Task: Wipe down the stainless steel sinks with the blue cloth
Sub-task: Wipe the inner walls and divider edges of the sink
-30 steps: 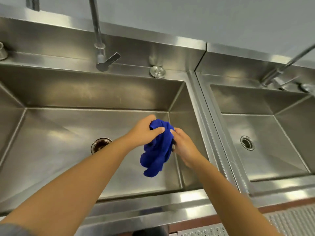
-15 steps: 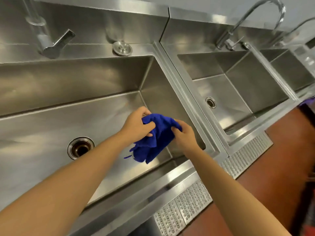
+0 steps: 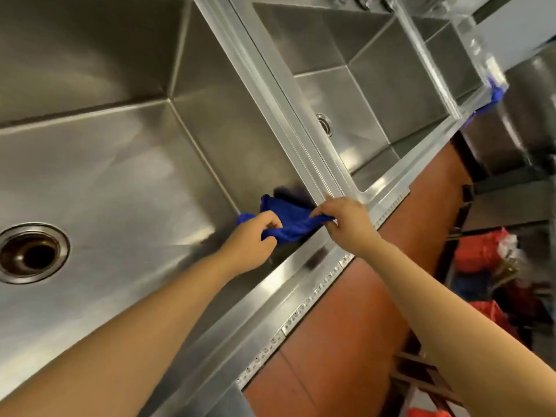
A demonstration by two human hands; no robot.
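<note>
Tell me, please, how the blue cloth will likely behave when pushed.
The blue cloth is probably floppy: it sags in folds between the left hand and right hand. It seems light, held by pinches alone. On the smooth steel sink it may slide and bunch.

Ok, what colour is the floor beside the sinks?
Reddish-brown; the floor shows plainly in the head view, the only one there is.

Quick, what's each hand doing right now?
Left hand: closed, gripping the blue cloth.
Right hand: closed, pinching the other end of the same cloth.
</note>
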